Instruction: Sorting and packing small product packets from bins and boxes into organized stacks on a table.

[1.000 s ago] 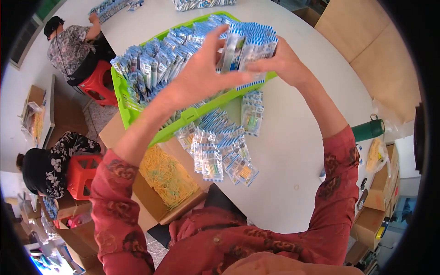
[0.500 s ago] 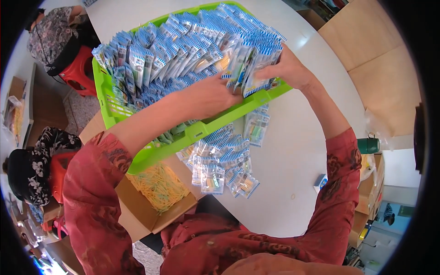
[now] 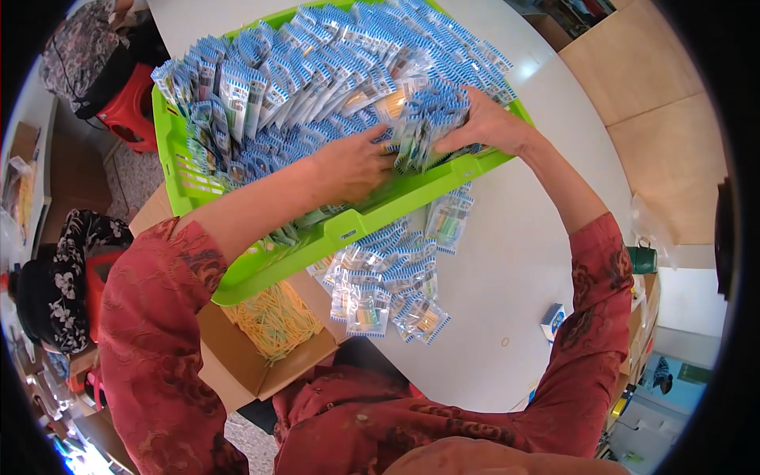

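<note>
A bundle of small clear packets with blue-striped ends (image 3: 427, 127) stands on edge at the near right of a green plastic basket (image 3: 348, 229). My right hand (image 3: 495, 127) is closed round the bundle's right side, its thumb in front and its fingers behind. My left hand (image 3: 356, 166) reaches over the basket's near rim, fingers apart, their tips at the bundle's left side. Part of these fingers is hidden. Rows of similar packets (image 3: 309, 79) fill the basket, and a loose pile of packets (image 3: 384, 273) lies on the table below its near edge.
A cardboard box (image 3: 237, 356) of thin yellow and green sticks (image 3: 277, 321) stands under the basket's near left corner. On the white table (image 3: 491, 301) lie a rubber band (image 3: 505, 342) and a small blue-and-white box (image 3: 552, 321). Two people sit on red stools (image 3: 131, 111) at left.
The packet bundle has come down among the others in the basket, more upright and gathered. My left hand has shifted slightly left, its fingers spreading. The right hand stays on the bundle.
</note>
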Action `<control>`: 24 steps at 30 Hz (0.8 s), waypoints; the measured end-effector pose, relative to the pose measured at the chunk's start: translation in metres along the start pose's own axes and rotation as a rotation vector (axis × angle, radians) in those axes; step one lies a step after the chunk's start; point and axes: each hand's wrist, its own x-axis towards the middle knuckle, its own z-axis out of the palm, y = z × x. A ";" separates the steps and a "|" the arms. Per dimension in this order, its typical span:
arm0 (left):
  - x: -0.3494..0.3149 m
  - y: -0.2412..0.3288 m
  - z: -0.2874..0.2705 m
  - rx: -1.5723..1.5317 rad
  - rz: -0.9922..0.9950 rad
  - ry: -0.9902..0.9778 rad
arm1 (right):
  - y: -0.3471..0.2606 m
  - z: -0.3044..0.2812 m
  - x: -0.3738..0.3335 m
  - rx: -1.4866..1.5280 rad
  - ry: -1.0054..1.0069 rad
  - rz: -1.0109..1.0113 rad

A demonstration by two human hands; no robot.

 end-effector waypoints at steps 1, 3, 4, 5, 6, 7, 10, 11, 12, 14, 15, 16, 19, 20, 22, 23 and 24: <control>0.000 -0.001 0.001 0.006 0.001 0.048 | 0.000 0.000 0.000 0.022 -0.030 0.009; -0.001 -0.001 -0.002 -0.020 0.002 0.041 | 0.002 0.000 0.001 0.049 -0.063 0.015; -0.002 -0.002 -0.004 -0.045 0.003 0.035 | 0.003 0.001 0.002 0.035 -0.074 0.001; -0.002 -0.002 -0.008 -0.046 0.004 0.032 | 0.004 0.002 0.003 0.022 -0.084 -0.012; -0.003 -0.002 -0.013 -0.147 -0.012 -0.012 | 0.003 0.002 0.004 0.024 -0.085 -0.013; -0.004 -0.002 -0.018 -0.248 -0.028 -0.058 | 0.000 0.003 0.004 0.004 -0.102 0.020; -0.017 -0.004 -0.027 -0.578 -0.083 0.163 | 0.002 0.002 0.006 0.008 -0.129 0.084; -0.022 -0.003 -0.034 -0.581 -0.078 0.160 | 0.005 0.000 0.007 0.033 -0.142 0.111; -0.029 -0.001 -0.043 -0.686 -0.319 0.136 | 0.006 -0.001 0.007 0.036 -0.138 0.108; -0.028 0.000 -0.055 -0.779 -0.566 0.107 | 0.008 -0.002 0.009 0.107 -0.192 0.153; -0.019 0.002 -0.057 -0.889 -0.690 0.230 | 0.009 -0.003 0.010 0.107 -0.193 0.147; -0.010 0.002 -0.060 -0.997 -0.813 0.357 | 0.011 -0.003 0.011 0.079 -0.217 0.147; 0.019 0.001 -0.051 -1.097 -0.825 0.307 | 0.018 -0.004 0.014 0.000 -0.257 0.102; 0.027 0.003 -0.051 -1.124 -0.825 0.278 | 0.017 -0.003 0.015 -0.048 -0.279 0.054; 0.035 0.009 -0.051 -0.952 -0.832 0.336 | 0.014 -0.002 0.016 -0.085 -0.285 0.069; 0.037 0.005 -0.050 -0.960 -0.883 0.270 | 0.010 -0.002 0.016 -0.125 -0.290 0.088; 0.039 0.003 -0.050 -0.966 -0.934 0.203 | 0.006 0.000 0.014 -0.194 -0.263 0.124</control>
